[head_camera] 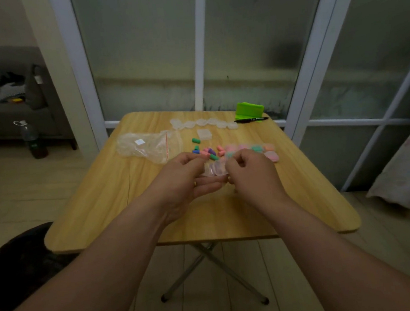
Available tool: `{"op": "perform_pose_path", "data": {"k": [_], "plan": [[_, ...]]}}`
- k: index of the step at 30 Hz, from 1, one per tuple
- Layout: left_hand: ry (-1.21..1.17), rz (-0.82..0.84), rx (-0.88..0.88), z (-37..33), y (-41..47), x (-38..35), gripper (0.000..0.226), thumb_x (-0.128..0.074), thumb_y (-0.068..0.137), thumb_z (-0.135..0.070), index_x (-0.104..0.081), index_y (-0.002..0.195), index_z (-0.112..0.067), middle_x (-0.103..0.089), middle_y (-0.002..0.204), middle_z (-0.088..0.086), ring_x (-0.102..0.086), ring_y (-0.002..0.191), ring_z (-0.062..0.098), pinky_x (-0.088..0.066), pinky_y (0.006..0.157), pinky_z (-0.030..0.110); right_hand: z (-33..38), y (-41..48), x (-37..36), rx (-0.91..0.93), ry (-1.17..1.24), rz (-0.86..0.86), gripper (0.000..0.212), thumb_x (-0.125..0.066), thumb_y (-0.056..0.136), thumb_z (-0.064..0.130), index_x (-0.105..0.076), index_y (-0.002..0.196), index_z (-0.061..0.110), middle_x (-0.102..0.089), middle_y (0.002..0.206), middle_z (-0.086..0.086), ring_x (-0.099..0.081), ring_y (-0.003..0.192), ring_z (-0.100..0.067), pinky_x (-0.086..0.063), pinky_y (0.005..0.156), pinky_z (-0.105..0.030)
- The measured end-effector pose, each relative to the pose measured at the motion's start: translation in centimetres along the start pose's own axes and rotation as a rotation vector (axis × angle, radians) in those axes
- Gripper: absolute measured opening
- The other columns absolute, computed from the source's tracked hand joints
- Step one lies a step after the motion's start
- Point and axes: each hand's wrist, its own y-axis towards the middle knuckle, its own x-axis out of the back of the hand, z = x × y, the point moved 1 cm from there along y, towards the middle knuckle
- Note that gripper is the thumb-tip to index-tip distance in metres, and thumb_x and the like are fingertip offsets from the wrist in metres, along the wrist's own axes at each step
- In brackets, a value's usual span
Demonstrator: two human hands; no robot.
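Fingers [210, 181] of the left hand [184, 182] lie curled under a small clear plastic case [216, 170], thumb over its left end, while the right hand [249, 176] has its fingers bunched tight and pinches the other end. Both hands grip it, with no slack that I can see. It hangs between the 2 sets of fingertips, seemingly lifted off the tabletop [129, 212], and just beyond the knuckles lies a scatter of coloured foam earplugs [210, 152]. I judge the case very light, thin-walled, stiff but springy, with a slick surface, so it could pop out of a pinch or crack at a hinge if squeezed hard. I would hold it by the short ends or the rim edges and leave the broad faces free. Its long axis looks to run across, from the left fingers to the right fingers, roughly level, with a broad face turned up toward the camera. Whether the lid is open I cannot tell: the plastic is see-through and blurred. Several filled cases [263, 149] lie just beyond the right fingers.
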Motion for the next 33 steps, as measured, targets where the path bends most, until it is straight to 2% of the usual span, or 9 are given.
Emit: {"op": "perform_pose_path", "data": {"k": [6,9,12,14,16,18,24,28,33], "plan": [[-0.013,0.060,0.090,-0.1,-0.2,0.1,0.029,-0.044,0.104,0.006,-0.050,0.131,-0.001,-0.076,0.105,0.028,-0.077,0.100,0.035,-0.066,0.079,0.038,-0.4,0.5,0.3,0.002,-0.025,0.049,0.017,-0.062,0.102,0.025,-0.076,0.093,0.025,-0.072,0.086,0.008,-0.068,0.082,-0.012,-0.061,0.074,-0.045],[0.056,0.216,0.144,0.3,-0.5,-0.2,0.039,-0.052,0.099,0.009,-0.055,0.135,-0.006,-0.075,0.112,0.024,-0.077,0.099,0.031,-0.065,0.080,0.034,0.1,0.6,0.5,0.031,0.022,0.070,0.018,-0.063,0.104,0.025,-0.079,0.097,0.028,-0.073,0.094,0.012,-0.065,0.088,-0.001,-0.049,0.067,-0.022],[0.140,0.280,0.127,1.2,-0.4,-0.7,0.043,-0.048,0.097,0.008,-0.060,0.134,-0.010,-0.073,0.097,0.011,-0.068,0.076,0.015,-0.056,0.069,0.029,0.4,0.3,0.2,0.072,0.065,0.101,0.017,-0.064,0.104,0.024,-0.080,0.098,0.026,-0.074,0.095,0.013,-0.064,0.088,0.003,-0.045,0.061,-0.009],[0.101,0.239,0.142,1.3,0.0,-1.0,0.037,-0.046,0.097,-0.002,-0.063,0.128,-0.010,-0.061,0.087,0.007,-0.055,0.064,0.012,-0.040,0.059,0.027,0.4,0.3,-0.1,0.103,0.038,0.109,0.016,-0.065,0.103,0.025,-0.080,0.101,0.028,-0.074,0.095,0.014,-0.063,0.089,0.003,-0.046,0.067,-0.012],[0.018,0.191,0.199,1.1,0.2,-1.0,0.028,-0.045,0.106,-0.028,-0.063,0.120,-0.013,-0.052,0.075,0.003,-0.045,0.058,0.013,-0.032,0.050,0.023,0.4,0.4,-0.3,0.124,0.041,0.111,0.015,-0.066,0.102,0.027,-0.081,0.103,0.029,-0.075,0.096,0.014,-0.064,0.090,0.003,-0.051,0.076,-0.021],[-0.008,0.156,0.206,0.9,0.5,-0.8,0.037,-0.040,0.109,-0.047,-0.060,0.116,-0.017,-0.050,0.072,0.001,-0.041,0.056,0.014,-0.029,0.043,0.021,0.6,0.6,-0.4,0.129,0.079,0.101,0.017,-0.065,0.103,0.030,-0.081,0.105,0.029,-0.076,0.097,0.013,-0.066,0.092,0.000,-0.054,0.083,-0.030],[-0.227,-0.091,0.113,-1.3,1.9,1.7,0.045,-0.037,0.110,-0.044,-0.064,0.122,-0.011,-0.059,0.076,0.003,-0.044,0.055,0.011,-0.032,0.049,0.023,-0.6,1.9,0.3,-0.015,0.153,-0.004,0.018,-0.057,0.108,0.029,-0.073,0.118,0.029,-0.069,0.107,0.015,-0.065,0.098,-0.008,-0.058,0.082,-0.035],[-0.339,-0.189,0.086,-2.6,2.0,3.3,0.045,-0.038,0.110,-0.040,-0.065,0.130,-0.010,-0.061,0.105,0.011,-0.054,0.074,0.017,-0.044,0.062,0.028,-2.7,3.7,0.6,0.014,-0.112,-0.026,0.019,-0.059,0.106,0.018,-0.074,0.115,0.026,-0.068,0.106,0.014,-0.061,0.092,0.002,-0.045,0.069,-0.019],[-0.382,-0.190,0.095,-2.9,2.2,3.7,0.045,-0.036,0.111,-0.038,-0.066,0.128,-0.010,-0.064,0.107,0.011,-0.058,0.084,0.020,-0.047,0.068,0.030,-2.6,6.0,-0.3,0.144,-0.439,0.072,0.016,-0.064,0.103,0.025,-0.072,0.113,0.034,-0.066,0.109,0.009,-0.060,0.094,-0.005,-0.054,0.078,-0.031]]}}
